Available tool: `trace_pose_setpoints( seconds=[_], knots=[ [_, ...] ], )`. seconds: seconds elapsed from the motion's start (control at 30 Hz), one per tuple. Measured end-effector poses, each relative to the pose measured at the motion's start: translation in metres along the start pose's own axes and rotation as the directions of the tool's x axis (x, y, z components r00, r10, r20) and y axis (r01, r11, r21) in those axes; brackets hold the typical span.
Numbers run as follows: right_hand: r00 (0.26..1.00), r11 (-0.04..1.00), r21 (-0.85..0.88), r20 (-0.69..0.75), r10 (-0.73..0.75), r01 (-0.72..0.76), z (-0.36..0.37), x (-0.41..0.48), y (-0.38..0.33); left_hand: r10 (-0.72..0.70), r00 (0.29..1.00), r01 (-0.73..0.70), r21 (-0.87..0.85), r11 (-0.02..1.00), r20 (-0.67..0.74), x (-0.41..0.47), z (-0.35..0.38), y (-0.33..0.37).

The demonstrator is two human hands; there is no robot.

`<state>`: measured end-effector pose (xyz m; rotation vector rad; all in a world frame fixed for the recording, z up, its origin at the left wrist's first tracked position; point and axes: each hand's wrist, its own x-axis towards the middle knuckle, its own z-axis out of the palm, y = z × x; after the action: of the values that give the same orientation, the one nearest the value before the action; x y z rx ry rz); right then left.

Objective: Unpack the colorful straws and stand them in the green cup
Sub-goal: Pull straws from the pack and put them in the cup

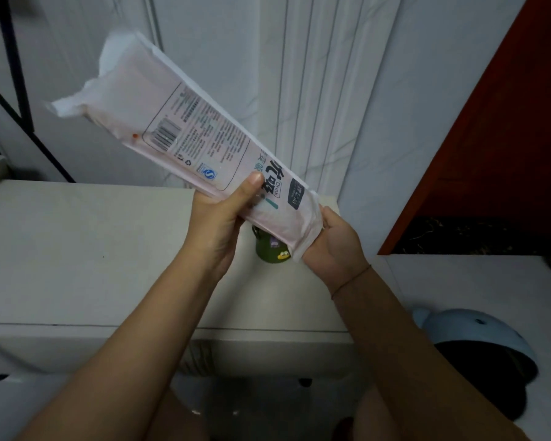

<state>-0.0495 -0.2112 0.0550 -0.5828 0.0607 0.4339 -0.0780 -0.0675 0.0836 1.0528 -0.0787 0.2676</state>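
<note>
A long white plastic straw packet (185,128) with printed text and a barcode is held tilted in the air, its torn upper end up at the left. My left hand (220,218) grips the packet near its lower part, thumb on the printed face. My right hand (334,243) holds the packet's bottom end, fingers wrapped behind it. The straws inside are barely visible through the plastic. The green cup (269,251) with a small yellow cartoon figure stands on the white cabinet top (93,249), mostly hidden behind the packet's lower end and between my hands.
A white panelled wall (315,90) rises behind the cabinet. A red-brown panel (506,138) stands at the right. A light blue helmet (477,342) lies on a white surface at the lower right. Black metal bars (16,74) cross the upper left.
</note>
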Motion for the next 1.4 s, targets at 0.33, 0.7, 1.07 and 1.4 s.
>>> trace_pose_setpoints(
  seconds=[0.33, 0.7, 1.07, 1.4],
  knots=[
    [0.972, 0.984, 0.105, -0.203, -0.118, 0.142, -0.021, 0.022, 0.007, -0.111, 0.991, 0.091, -0.217, 0.972, -0.081, 0.011, -0.022, -0.002],
    [0.868, 0.583, -0.771, -0.079, -0.490, 0.258, -0.001, -0.005, 0.002, -0.329, 0.931, 0.233, -0.439, 0.868, -0.157, 0.007, -0.033, -0.023],
    [0.831, 0.442, -0.853, -0.017, -0.556, 0.278, -0.011, -0.011, -0.021, -0.338, 0.923, 0.200, -0.522, 0.829, -0.182, 0.004, -0.045, -0.017],
    [0.898, 0.572, -0.777, -0.018, -0.440, 0.265, -0.010, -0.010, -0.018, -0.368, 0.906, 0.200, -0.557, 0.806, -0.207, 0.005, -0.050, -0.024]
  ],
)
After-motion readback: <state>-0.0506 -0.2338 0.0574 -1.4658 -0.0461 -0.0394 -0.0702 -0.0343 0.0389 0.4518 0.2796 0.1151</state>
